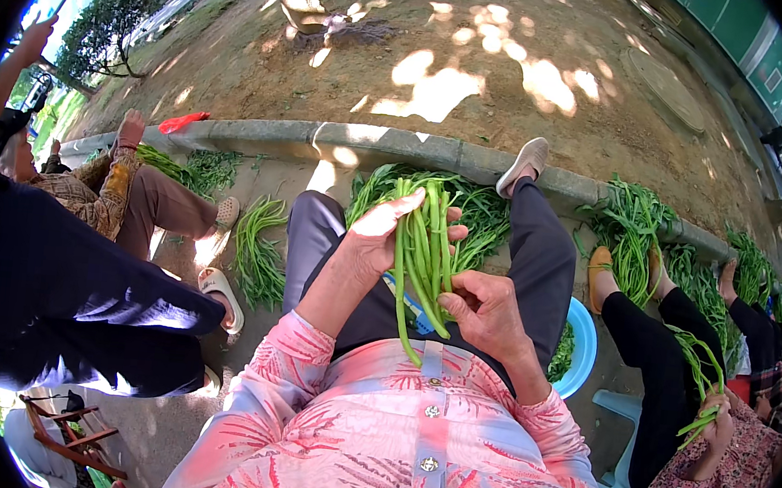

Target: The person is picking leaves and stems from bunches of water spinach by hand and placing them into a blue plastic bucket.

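Observation:
A bunch of long green vegetable stems (423,252) hangs over my lap, cut or snapped ends up. My left hand (374,240) is wrapped round its upper part, with the thumb across the front and fingertips showing on the far side. At the lower right of the bunch, my right hand (486,312) is closed, thumb and fingers pinching a stem near its end. Beyond my hands, a heap of leafy greens (480,217) lies on the ground between my feet. Something blue and white on my lap is mostly hidden behind the stems.
A blue basin (582,349) holding greens stands beside my right leg. A low concrete curb (302,138) runs ahead, with bare soil beyond. More greens (260,255) lie to the left. At right, a seated person's hand (719,417) holds stems; people sit or stand at left.

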{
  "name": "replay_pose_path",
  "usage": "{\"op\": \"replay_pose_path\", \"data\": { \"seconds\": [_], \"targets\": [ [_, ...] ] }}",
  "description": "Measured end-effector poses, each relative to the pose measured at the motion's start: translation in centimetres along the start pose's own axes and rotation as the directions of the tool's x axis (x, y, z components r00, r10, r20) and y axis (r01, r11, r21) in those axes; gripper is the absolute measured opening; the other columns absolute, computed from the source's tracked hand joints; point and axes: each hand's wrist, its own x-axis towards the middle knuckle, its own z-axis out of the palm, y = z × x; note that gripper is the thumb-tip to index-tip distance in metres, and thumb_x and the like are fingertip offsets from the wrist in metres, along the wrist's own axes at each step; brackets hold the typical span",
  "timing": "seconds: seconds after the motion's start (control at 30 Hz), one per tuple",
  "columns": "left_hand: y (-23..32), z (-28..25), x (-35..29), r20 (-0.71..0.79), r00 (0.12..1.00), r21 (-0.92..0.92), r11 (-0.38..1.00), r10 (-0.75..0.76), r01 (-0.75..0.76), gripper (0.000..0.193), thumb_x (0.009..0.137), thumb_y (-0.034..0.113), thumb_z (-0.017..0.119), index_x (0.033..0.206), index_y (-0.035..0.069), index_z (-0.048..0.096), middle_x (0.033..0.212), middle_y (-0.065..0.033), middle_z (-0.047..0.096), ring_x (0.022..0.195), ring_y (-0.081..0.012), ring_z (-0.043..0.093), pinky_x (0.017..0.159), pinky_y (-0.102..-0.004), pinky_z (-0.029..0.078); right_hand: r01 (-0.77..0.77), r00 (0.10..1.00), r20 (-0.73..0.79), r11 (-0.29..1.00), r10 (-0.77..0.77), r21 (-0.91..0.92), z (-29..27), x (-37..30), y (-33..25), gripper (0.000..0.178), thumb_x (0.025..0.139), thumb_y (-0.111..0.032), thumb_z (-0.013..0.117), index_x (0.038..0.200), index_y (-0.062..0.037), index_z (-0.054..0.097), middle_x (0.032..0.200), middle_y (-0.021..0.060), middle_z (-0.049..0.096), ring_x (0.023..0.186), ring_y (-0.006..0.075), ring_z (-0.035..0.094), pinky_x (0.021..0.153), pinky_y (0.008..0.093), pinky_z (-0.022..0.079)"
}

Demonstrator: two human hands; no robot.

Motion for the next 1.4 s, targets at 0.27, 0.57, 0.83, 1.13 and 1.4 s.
{"op": "replay_pose_path", "data": {
  "seconds": [0.27, 0.57, 0.83, 1.13, 1.4],
  "targets": [
    [-0.7, 0.5, -0.6, -0.063, 0.998, 0.155, 0.988, 0.031, -0.021, 0.025, 0.086, 0.026, 0.053, 0.097, 0.003, 0.052, 0.088, -0.0116, 0.061, 0.067, -0.0218, 0.061, 0.06, -0.0403, 0.054, 0.043, 0.993, 0.11, 0.991, -0.03, -0.124, 1.3, -0.8, 1.8, 0.015, 0.067, -0.007, 0.067, 0.074, 0.0023, 0.057, 0.059, 0.0117, 0.053, 0.047, 0.0218, 0.05, 0.046, 0.0307, 0.039],
    [-0.1, 3.2, -2.7, 0.302, 0.952, 0.786, 0.55, 0.056, -0.281, 0.024, 0.087, 0.025, 0.052, 0.098, 0.004, 0.051, 0.073, -0.0001, 0.054, 0.056, -0.0077, 0.051, 0.049, -0.0222, 0.044, -0.21, 0.978, 0.179, 0.469, 0.11, 0.858, -1.4, 0.9, 4.8, 0.062, 0.072, -0.044, 0.066, 0.113, 0.0003, 0.05, 0.107, 0.0127, 0.055, 0.099, 0.0234, 0.054, 0.085, 0.0356, 0.044],
    [-3.5, 3.4, -5.0, 0.248, 0.948, 0.828, 0.552, -0.201, -0.099, 0.043, 0.078, 0.034, 0.062, 0.102, 0.001, 0.047, 0.072, -0.0032, 0.053, 0.054, -0.0103, 0.053, 0.049, -0.0225, 0.042, -0.157, 0.987, 0.16, 0.095, -0.028, 0.983, 1.4, 2.3, 4.1, 0.077, 0.079, -0.044, 0.057, 0.132, -0.0003, 0.023, 0.113, 0.0189, 0.051, 0.105, 0.0343, 0.05, 0.09, 0.0453, 0.041],
    [-4.3, 0.7, -3.5, 0.132, 0.983, 0.508, 0.843, 0.124, -0.175, 0.064, 0.07, 0.045, 0.068, 0.108, -0.002, 0.047, 0.092, -0.011, 0.058, 0.077, -0.0173, 0.061, 0.072, -0.0285, 0.049, 0.011, 0.915, 0.01, -0.051, 0.403, 0.999, 0.6, 4.4, 3.5, 0.018, 0.081, -0.012, 0.056, 0.096, -0.0056, 0.049, 0.082, 0.0072, 0.055, 0.075, 0.0203, 0.057, 0.077, 0.041, 0.05],
    [-4.6, 1.0, -1.7, 0.025, 0.902, 0.878, 0.422, 0.432, -0.226, 0.055, 0.067, 0.028, 0.076, 0.104, -0.003, 0.048, 0.085, -0.0042, 0.058, 0.076, -0.0092, 0.053, 0.068, -0.024, 0.045, 0.096, 0.876, -0.035, -0.102, 0.481, 0.99, 1.8, 9.3, 4.9, 0.012, 0.079, -0.01, 0.059, 0.076, -0.0016, 0.051, 0.068, 0.0103, 0.055, 0.067, 0.022, 0.055, 0.076, 0.0379, 0.049]
  ]
}}
